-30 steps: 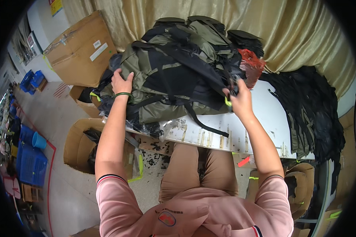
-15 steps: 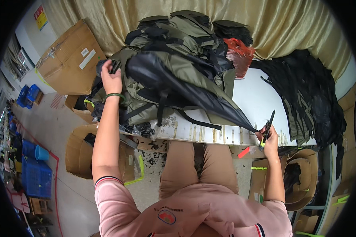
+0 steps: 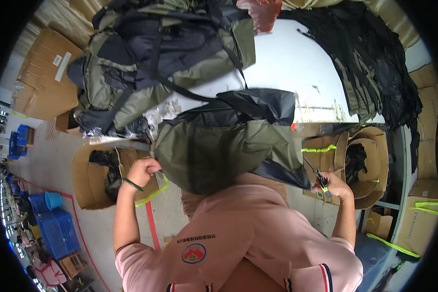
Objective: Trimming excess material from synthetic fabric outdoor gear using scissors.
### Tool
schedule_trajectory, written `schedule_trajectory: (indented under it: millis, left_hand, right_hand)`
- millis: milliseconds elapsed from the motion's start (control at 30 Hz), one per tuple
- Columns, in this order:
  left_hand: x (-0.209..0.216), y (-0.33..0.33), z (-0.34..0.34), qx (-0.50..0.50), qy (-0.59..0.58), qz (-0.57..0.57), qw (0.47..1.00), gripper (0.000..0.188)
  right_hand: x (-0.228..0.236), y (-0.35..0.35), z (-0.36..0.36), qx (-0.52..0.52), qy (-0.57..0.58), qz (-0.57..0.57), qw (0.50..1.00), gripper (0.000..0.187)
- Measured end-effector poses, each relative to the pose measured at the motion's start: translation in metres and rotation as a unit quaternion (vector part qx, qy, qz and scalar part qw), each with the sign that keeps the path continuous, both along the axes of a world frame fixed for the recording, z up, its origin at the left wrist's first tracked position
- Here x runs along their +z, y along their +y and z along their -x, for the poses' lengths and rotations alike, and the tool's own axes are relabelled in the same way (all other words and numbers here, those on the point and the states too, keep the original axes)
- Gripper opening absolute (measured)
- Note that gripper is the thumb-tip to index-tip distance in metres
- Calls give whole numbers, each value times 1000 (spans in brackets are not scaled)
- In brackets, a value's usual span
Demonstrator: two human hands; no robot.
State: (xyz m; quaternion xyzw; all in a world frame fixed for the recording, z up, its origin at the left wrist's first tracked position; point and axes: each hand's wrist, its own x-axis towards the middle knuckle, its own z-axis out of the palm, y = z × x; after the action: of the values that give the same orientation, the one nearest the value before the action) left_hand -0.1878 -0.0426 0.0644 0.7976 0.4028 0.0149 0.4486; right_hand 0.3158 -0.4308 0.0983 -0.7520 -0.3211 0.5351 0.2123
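Above the person's lap in the head view, a broad olive and black fabric piece (image 3: pixel 219 151) spreads between the two hands, overlapping the near edge of the white tabletop (image 3: pixel 277 63). The left hand (image 3: pixel 142 171), with a dark green bangle (image 3: pixel 133 185) round its wrist, has its fingers closed at the fabric's left edge and appears to pinch it. The right hand (image 3: pixel 333 185) is wrapped round a dark pointed tool (image 3: pixel 320 179) with yellow-green on it (its tip points up and to the left); that hand is right beside the drawn-out lower right corner of the fabric, but whether it also grips the corner I cannot tell. Beyond the fabric, on the left half of the tabletop, lies a heap of olive and black bags (image 3: pixel 180 53), and a black strap (image 3: pixel 180 90) runs from it down toward the spread piece. Behind sits a red plastic bag (image 3: pixel 262 14), and at right a thick pile of dark strips (image 3: pixel 369 58) hangs over the edge. An open cardboard box (image 3: pixel 82 180) stands near the left hand, with another carton (image 3: pixel 382 165) just past the right one. Blue crates (image 3: pixel 58 233) sit on the floor well apart, at far left.
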Motion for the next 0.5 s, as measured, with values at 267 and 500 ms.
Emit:
schedule_trajectory:
  millis: [267, 500]
  left_hand:
    - [40, -15, -59, 46, -125, -386, 913, 8]
    - [-18, -18, -103, -169, -38, -350, 920, 38]
  right_hand:
    - [6, 118, 53, -107, 10, -334, 936, 15]
    - [-63, 187, 92, 79, -111, -362, 922, 40]
